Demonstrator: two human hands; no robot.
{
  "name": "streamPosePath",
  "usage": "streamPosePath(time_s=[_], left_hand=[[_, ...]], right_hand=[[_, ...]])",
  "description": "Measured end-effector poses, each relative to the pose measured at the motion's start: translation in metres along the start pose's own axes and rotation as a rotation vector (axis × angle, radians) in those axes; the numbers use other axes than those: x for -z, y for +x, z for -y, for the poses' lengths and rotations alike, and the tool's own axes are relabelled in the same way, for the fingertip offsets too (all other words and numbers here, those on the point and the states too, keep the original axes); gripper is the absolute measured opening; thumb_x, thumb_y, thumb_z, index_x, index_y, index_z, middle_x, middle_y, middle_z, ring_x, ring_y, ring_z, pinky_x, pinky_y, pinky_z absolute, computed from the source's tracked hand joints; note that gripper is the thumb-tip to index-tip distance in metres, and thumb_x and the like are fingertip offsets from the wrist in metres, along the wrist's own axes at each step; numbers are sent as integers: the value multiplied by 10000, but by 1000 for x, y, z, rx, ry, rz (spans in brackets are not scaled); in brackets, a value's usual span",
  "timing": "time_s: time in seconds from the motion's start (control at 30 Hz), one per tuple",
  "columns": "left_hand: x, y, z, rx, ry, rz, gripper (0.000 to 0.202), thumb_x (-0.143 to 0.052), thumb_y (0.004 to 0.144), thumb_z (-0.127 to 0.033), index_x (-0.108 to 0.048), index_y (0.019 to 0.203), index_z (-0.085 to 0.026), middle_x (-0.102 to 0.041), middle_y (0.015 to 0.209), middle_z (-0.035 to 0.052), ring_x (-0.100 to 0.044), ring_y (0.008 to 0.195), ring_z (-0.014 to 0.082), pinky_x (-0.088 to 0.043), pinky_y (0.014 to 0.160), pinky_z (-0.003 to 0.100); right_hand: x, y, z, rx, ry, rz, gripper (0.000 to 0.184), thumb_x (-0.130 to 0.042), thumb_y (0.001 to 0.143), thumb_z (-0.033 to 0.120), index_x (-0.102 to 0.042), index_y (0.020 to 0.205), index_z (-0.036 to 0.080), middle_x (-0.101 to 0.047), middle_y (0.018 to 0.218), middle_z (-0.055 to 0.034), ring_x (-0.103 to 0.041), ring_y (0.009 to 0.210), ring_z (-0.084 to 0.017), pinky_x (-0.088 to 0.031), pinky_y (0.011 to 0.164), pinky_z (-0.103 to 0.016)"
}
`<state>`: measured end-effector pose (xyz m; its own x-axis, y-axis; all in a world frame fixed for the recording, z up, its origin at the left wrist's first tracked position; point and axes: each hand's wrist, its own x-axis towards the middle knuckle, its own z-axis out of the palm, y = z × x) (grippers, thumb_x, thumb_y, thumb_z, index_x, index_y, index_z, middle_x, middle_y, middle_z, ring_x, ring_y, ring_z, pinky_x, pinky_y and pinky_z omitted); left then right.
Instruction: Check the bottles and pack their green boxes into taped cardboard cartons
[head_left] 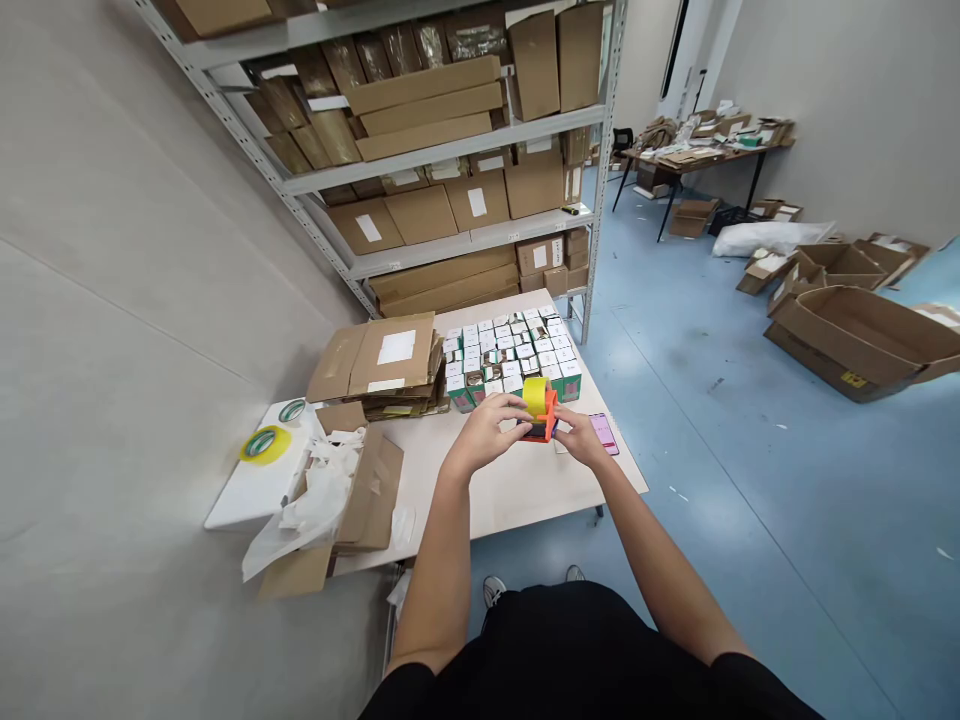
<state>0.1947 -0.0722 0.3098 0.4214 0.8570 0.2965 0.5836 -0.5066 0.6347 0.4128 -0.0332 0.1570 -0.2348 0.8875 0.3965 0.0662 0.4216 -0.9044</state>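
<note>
Over the table, both hands hold an orange tape dispenser (551,412) loaded with a roll of yellow tape (535,396). My left hand (491,430) grips its left side with curled fingers. On the other side, my right hand (576,435) has its fingers closed on the dispenser's edge. Just beyond the dispenser, rows of small white-and-green boxes (510,345) stand close together on the table. A phone with a pink screen (603,434) lies beside my right hand, partly on a pale sheet.
Flattened cardboard (360,365) is stacked at the table's left. Nearer stands an open carton (367,490) with white wrapping. Tape rolls (265,444) rest on a white surface. Behind the table rises a metal shelf (465,240) of boxes; cartons (862,330) lie on the floor at right.
</note>
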Motion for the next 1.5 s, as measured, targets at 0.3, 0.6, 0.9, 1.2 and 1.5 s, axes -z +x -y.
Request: streamPosePath(time_s=[0.3, 0.6, 0.9, 1.2, 1.5], left_hand=[[0, -5, 0, 71, -31, -112, 108, -699, 923, -288, -790, 892, -239, -762, 938, 43, -685, 925, 207, -531, 852, 341], [7, -19, 27, 163, 27, -324, 147, -637, 919, -161, -710, 805, -217, -731, 844, 19, -648, 821, 178, -496, 731, 297], [62, -49, 66, -8, 267, -485, 193, -536, 994, -137, -658, 870, -221, -682, 851, 41, -610, 862, 207, -504, 800, 340], [165, -109, 102, 29, 358, -584, 177, -561, 1011, -199, -709, 919, -233, -719, 902, 48, -644, 919, 217, -536, 866, 373], [213, -205, 126, 114, 75, -1022, 654, -680, 931, -428, -453, 1531, -300, -430, 1623, 159, -657, 1201, 292, -617, 897, 435]], right_hand=[[2, 5, 11, 49, -53, 47, 201, -676, 922, 391, -761, 1048, 260, -749, 1066, -67, -671, 1075, -273, -538, 982, -421], [-29, 3, 3, 16, -79, 123, 362, -722, 896, 490, -743, 1159, 241, -758, 1079, -93, -678, 976, -277, -556, 906, -429], [-100, 28, 26, 44, -80, 188, 364, -715, 906, 527, -757, 1130, 242, -759, 1071, -101, -670, 957, -278, -548, 896, -411], [-194, 32, 30, -75, -98, 262, 394, -731, 870, 502, -750, 1139, 214, -771, 1075, -97, -686, 957, -275, -554, 878, -395], [-318, 62, 32, -97, -177, 49, 346, -685, 861, 478, -725, 1066, 202, -763, 980, -100, -694, 882, -292, -571, 800, -408]])
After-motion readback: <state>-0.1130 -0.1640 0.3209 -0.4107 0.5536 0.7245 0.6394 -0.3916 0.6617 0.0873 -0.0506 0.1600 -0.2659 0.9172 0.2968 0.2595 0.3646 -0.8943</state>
